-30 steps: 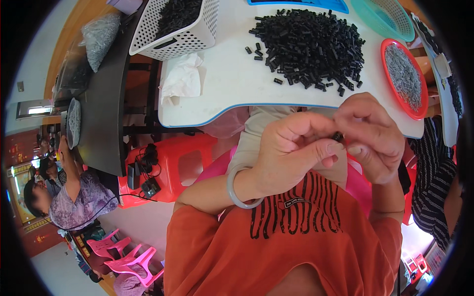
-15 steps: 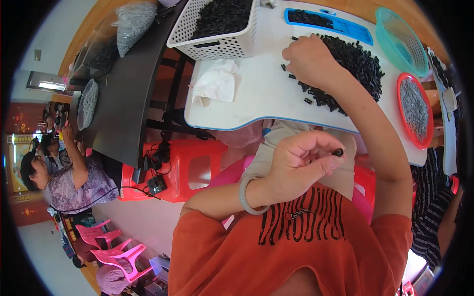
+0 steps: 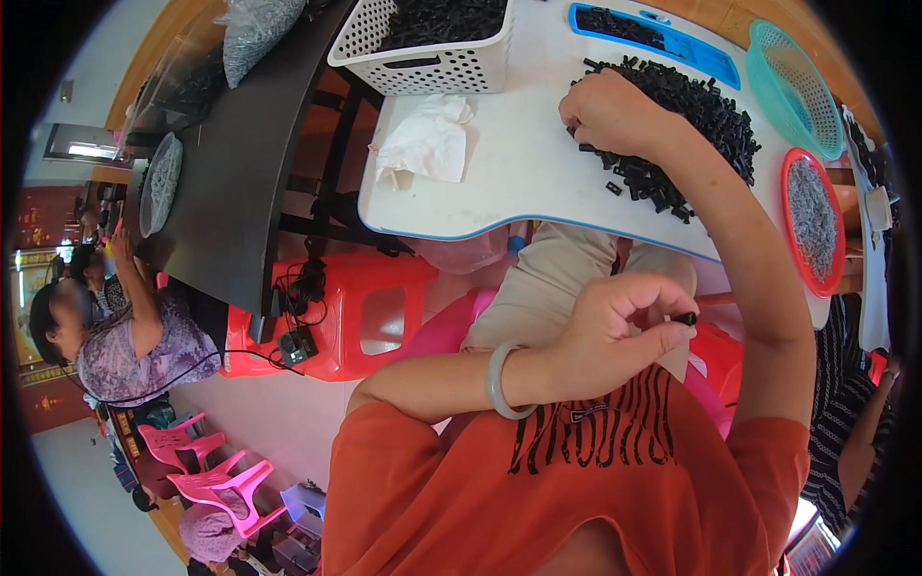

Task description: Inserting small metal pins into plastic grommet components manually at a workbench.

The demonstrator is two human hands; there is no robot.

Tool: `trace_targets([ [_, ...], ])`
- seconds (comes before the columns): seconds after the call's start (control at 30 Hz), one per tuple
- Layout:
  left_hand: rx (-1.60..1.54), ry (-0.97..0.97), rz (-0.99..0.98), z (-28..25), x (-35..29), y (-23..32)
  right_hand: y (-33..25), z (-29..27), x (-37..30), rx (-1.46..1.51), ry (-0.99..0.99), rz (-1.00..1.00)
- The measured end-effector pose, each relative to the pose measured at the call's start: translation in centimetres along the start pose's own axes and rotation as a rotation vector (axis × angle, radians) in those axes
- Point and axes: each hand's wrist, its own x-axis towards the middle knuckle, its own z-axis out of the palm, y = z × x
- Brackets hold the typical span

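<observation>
My left hand (image 3: 615,331), with a pale bangle (image 3: 499,382) at its wrist, is raised above my lap. Thumb and forefinger pinch a small black tube-like plastic piece (image 3: 684,318), its end poking out past the fingertips. Over the white table (image 3: 519,163), my right hand (image 3: 615,115) reaches to the left edge of a spread pile of similar black pieces (image 3: 711,125). Its fingers curl down and close around a small dark piece (image 3: 572,132) at the tips, which the hand partly hides.
A white perforated basket (image 3: 442,69) of black pieces stands behind crumpled white tissue (image 3: 427,139). Farther right are a blue tray (image 3: 706,64), a teal basket (image 3: 792,91) and a red-rimmed tray (image 3: 797,259) of small silvery parts. Left are a dark table (image 3: 230,182), a red stool (image 3: 384,322) and other people.
My left hand has moved slightly right and down, still pinching its piece. My right hand has lowered toward the loose pieces at the pile's left edge. The whole view has shifted a little.
</observation>
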Motion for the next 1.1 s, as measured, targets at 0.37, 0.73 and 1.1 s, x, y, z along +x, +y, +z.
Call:
trace_targets([
  [0.37,0.11,-0.011,-0.004,0.5,-0.2,-0.7,1.0,0.0,-1.4,-0.109,0.083,-0.021],
  [0.73,0.126,-0.009,0.005,0.2,0.1,-0.9,-0.2,-0.6,-1.6,0.118,-0.064,-0.065],
  [1.1,0.098,0.006,-0.015,0.2,0.2,-1.0,2.0,-0.4,-2.1,0.195,0.197,-0.089],
])
